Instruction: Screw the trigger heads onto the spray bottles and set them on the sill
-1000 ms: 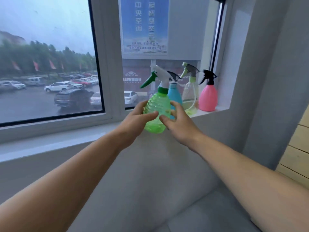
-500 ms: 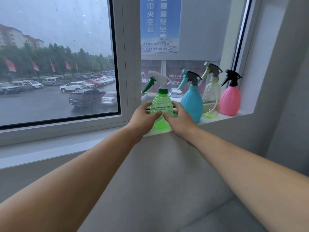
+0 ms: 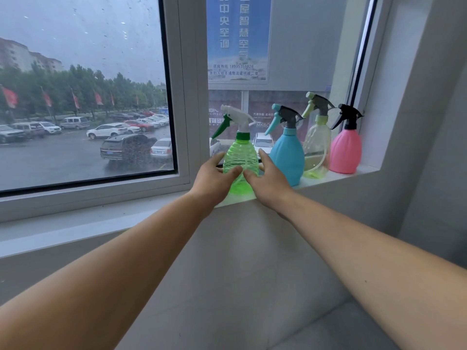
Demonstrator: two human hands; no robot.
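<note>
A clear green spray bottle [image 3: 241, 157] with a white and green trigger head [image 3: 233, 120] stands upright on the white sill [image 3: 336, 179]. My left hand [image 3: 213, 179] cups its left side and my right hand [image 3: 267, 179] cups its right side, thumbs nearly meeting on its front. To its right stand three more bottles with heads on: a blue bottle [image 3: 288, 157], a clear yellowish bottle [image 3: 316, 145] and a pink bottle [image 3: 345, 150].
The window frame post [image 3: 193, 97] rises just left of the green bottle, with glass behind the row. A grey wall [image 3: 417, 122] closes the sill's right end. A lower ledge [image 3: 75, 228] runs to the left. A grey cushion [image 3: 328, 329] lies below.
The green bottle went from being held in the air in front of the sill to standing on the sill left of the blue bottle. Both hands stay around it.
</note>
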